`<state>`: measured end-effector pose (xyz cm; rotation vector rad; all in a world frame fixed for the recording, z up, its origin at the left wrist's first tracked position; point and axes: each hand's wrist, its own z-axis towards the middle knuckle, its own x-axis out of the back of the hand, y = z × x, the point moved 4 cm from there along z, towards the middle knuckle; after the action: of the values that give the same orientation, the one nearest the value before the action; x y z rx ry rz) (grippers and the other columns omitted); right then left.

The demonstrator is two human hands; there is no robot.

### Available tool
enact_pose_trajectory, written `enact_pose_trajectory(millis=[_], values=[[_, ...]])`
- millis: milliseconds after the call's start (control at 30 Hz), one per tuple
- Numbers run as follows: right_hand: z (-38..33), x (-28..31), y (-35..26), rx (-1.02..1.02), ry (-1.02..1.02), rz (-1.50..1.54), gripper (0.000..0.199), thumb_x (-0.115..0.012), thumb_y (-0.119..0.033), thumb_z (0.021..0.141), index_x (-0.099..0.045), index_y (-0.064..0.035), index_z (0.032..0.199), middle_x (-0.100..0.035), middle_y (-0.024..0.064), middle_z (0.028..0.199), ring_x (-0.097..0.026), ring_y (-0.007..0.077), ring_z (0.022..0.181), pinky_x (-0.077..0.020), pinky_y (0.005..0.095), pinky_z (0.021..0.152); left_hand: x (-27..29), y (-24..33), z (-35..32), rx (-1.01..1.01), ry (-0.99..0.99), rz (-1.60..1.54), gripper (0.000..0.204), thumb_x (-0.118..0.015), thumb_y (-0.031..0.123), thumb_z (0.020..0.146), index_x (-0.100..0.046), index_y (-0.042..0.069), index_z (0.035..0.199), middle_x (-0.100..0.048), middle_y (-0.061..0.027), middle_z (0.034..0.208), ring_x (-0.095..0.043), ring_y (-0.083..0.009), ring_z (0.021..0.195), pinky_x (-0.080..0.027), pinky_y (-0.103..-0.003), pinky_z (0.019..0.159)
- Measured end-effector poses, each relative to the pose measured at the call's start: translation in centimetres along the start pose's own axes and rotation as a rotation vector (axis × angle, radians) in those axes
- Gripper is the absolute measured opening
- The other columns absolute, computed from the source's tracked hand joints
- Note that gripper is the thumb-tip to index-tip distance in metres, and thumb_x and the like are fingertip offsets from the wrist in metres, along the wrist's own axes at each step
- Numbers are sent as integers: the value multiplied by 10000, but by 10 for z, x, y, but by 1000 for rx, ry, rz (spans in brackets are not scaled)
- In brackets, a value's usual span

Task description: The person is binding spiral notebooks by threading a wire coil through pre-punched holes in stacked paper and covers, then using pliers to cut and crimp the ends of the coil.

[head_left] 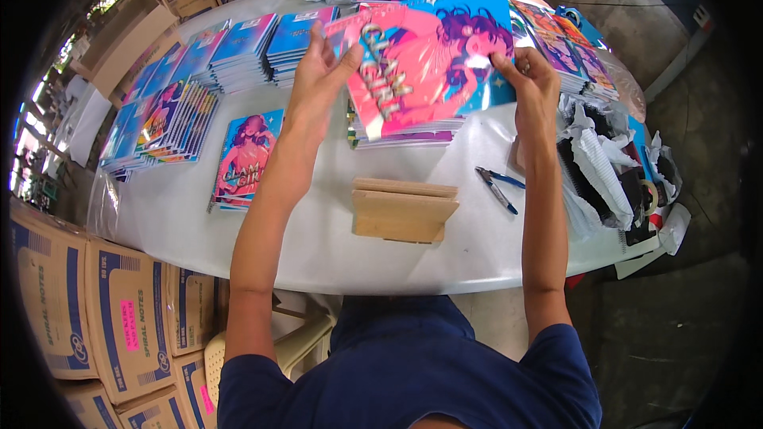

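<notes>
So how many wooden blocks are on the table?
2: both lie stacked mid-table in front of the person, the top wooden block on the bottom wooden block. More may be hidden.

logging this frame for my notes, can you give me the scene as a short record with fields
left hand: left hand grips the left edge of the notebook cover
right hand: right hand pinches its right edge
held item: pink and blue notebook cover, lifted and tilted above a stack of notebooks
surface: white table
in front of the person: wooden blocks
right of the blocks: blue-handled pliers
left side: single notebook lying flat, more notebook piles beyond
floor, left: cardboard boxes
</notes>
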<state>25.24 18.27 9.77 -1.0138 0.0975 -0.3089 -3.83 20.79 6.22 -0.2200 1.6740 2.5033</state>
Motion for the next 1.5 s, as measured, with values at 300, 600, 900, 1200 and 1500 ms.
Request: enact_pose_trajectory(millis=[300,600,900,1200,1500], values=[[-55,19,-5,-198,-333,842,294,-685,-251,898,-630,-10,1057,-668,50,939,-613,90,781,-486,228,726,-36,16,-33,150,-558,-825,694,-639,376,864,-360,190,1471,-520,-36,1372,-565,-234,1167,-564,-466,834],[-117,-22,6,-661,-699,860,323,-691,-205,887,-606,-4,1125,-672,71,978,-630,117,830,-506,266,760,-93,-4,-55,282,-759,-918,652,-618,320,904,-351,81,1449,-533,-76,1350,-514,-226,1225,-432,-415,1036],[-132,-13,20,-776,-611,666,374,-697,-160,875,-582,2,1192,-676,91,1018,-647,145,878,-525,303,794,-99,-20,-88,344,-591,-652,531,-575,289,973,-412,79,1432,-595,7,1214,-542,-134,1098,-435,-288,954],[-144,29,42,-306,-12,405,202,-708,-5,830,-579,-13,985,-686,100,948,-659,158,802,-573,317,688,4,-67,-104,350,-423,-573,642,-642,442,901,-497,-27,1314,-603,-102,1208,-590,-199,1040,-479,-350,895],[-182,24,60,-141,66,479,386,-684,55,841,-528,-12,1188,-629,81,1134,-598,167,1058,-499,324,933,-17,16,-103,34,-473,132,444,-736,279,867,-630,-46,1151,-671,-52,984,-566,-123,907,-450,-280,812]])
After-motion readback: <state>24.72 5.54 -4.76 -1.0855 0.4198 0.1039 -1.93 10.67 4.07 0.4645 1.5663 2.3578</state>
